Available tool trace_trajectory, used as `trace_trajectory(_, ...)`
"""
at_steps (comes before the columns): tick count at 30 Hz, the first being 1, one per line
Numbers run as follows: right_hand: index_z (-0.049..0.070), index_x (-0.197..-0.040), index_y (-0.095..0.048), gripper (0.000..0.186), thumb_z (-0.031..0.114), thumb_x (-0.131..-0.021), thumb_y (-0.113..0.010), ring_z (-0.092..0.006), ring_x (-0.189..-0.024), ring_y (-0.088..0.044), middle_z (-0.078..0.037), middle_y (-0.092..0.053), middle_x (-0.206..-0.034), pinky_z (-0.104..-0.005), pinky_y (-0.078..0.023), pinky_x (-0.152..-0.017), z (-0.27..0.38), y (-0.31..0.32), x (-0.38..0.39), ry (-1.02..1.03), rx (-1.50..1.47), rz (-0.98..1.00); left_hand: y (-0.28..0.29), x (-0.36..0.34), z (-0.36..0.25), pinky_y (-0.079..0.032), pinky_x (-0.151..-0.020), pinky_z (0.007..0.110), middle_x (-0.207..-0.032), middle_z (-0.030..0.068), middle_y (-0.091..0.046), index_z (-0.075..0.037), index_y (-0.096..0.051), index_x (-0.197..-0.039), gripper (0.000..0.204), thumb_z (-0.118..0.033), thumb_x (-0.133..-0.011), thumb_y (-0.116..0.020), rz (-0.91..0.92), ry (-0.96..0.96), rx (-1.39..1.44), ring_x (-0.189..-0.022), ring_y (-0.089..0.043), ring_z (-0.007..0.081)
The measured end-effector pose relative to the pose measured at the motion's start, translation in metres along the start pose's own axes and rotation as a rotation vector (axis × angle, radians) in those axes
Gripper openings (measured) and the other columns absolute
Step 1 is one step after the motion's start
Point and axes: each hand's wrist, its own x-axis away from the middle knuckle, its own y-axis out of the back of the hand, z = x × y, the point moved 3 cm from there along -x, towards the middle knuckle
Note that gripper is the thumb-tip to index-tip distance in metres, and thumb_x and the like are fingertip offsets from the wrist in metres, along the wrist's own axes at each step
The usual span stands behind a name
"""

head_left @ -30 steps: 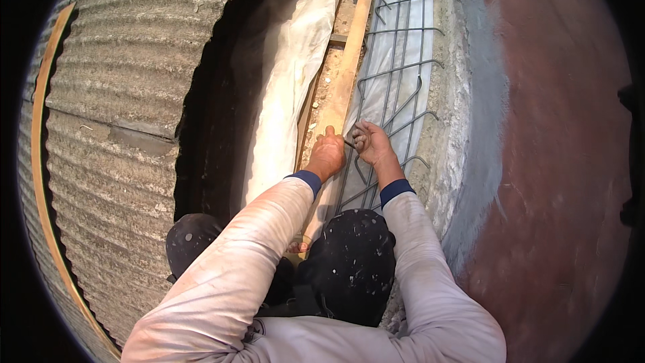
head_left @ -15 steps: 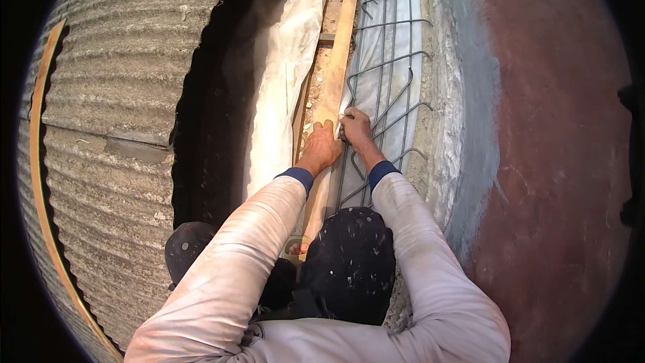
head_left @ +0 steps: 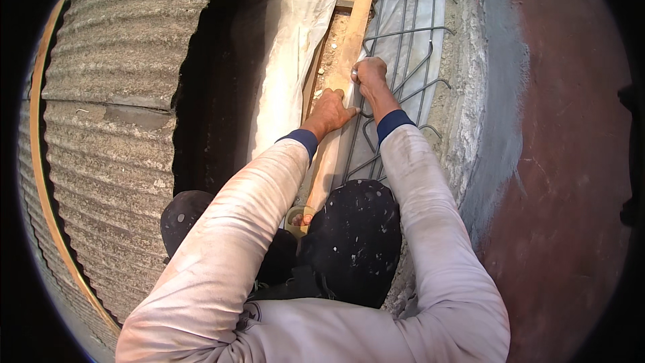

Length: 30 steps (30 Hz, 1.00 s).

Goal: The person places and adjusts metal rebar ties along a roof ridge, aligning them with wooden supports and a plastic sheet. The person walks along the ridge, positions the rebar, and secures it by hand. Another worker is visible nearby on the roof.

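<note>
Now, left hand (head_left: pixel 329 113): laid on the long pale-brown wooden plank (head_left: pixel 357 33), thumb stretched to the right; whether I grip it, I cannot tell.
Right hand (head_left: pixel 371 75): fingers clenched farther up, at the plank's right edge; what they hold is hidden.
Plank: in front of me, long axis running away from me, far end slanting slightly right.
Grey steel-rod cage (head_left: pixel 413 30): right of the plank, long rods roughly parallel to it, over a whitish plastic sheet (head_left: pixel 388 17).
</note>
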Motion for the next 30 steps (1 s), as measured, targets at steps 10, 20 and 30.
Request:
trace_trajectory(10,-0.017,-0.121,-0.06,0.03,-0.012,-0.091,-0.06,-0.0306,-0.08,-0.072,-0.023,-0.066,-0.111,-0.0335,-0.065,-0.055,0.011,-0.007,-0.003,0.035,-0.019,0.004,0.005,0.032,0.054,-0.059,-0.074,0.045,-0.083,0.0203,-0.075,-0.003,-0.078,-0.097,0.03,-0.031,-0.086,-0.079,0.234,0.288,0.269,-0.073,-0.072,0.0359)
trace_trajectory(20,0.005,-0.149,-0.06,0.063,0.03,-0.093,-0.077,-0.0449,-0.142,-0.055,-0.02,-0.059,-0.155,-0.0589,-0.04,-0.12,0.048,0.107,-0.018,0.306,1.429,-0.146,0.008,0.048,0.024,-0.051,-0.1,0.053,-0.112,0.0231,-0.073,-0.002,-0.068,-0.108,0.027,-0.028,-0.1,-0.068,-0.237,0.254,-0.007,-0.111,-0.064,0.0474)
trace_trajectory(30,0.01,-0.175,-0.002,0.149,0.07,-0.071,-0.09,-0.0532,-0.164,0.003,-0.025,-0.005,-0.18,-0.0706,-0.009,-0.129,0.04,0.121,-0.022,0.006,1.897,0.2,0.017,-0.065,-0.008,-0.048,-0.101,0.051,-0.12,0.0267,-0.059,0.006,-0.051,-0.134,0.039,-0.009,-0.098,-0.058,-0.393,-0.025,-0.106,-0.114,-0.058,0.0434)
